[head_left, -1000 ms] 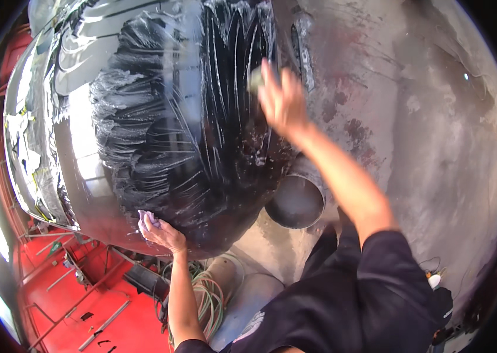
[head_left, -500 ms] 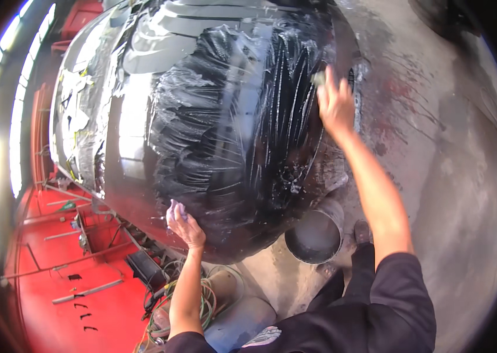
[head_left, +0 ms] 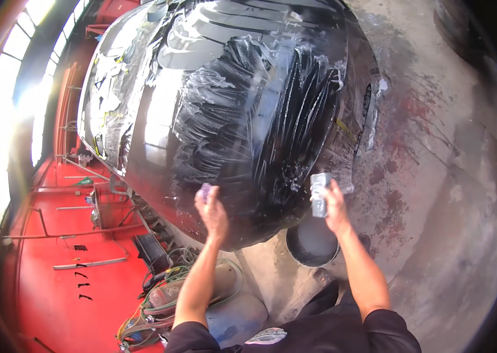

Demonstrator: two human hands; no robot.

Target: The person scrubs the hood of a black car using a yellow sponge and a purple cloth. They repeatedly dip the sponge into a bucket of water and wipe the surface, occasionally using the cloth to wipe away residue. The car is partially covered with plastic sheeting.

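A glossy black car body (head_left: 233,170) fills the middle, its curved panel covered with streaks of whitish suds. My left hand (head_left: 213,219) is closed round a small purple sponge-like wad (head_left: 205,190), close to the panel's near left part; I cannot tell whether it touches. Off the panel's right edge, my right hand (head_left: 336,207) grips a pale grey block (head_left: 319,194), its fingers along the right side. Just below that block stands a dark bucket (head_left: 312,244) holding cloudy grey liquid.
Torn plastic film (head_left: 107,88) clings to the car's left side. At lower left lie coiled hoses (head_left: 183,288) around a tank (head_left: 239,317), beside a red surface (head_left: 54,282) with metal bars. Wet and reddish stains mark the concrete floor (head_left: 419,170). A tyre (head_left: 460,29) is at upper right.
My right hand has come off the car's far right edge and down toward the bucket, bringing the grey block into plain sight. My left hand has shifted slightly up and right. The view has shifted too.
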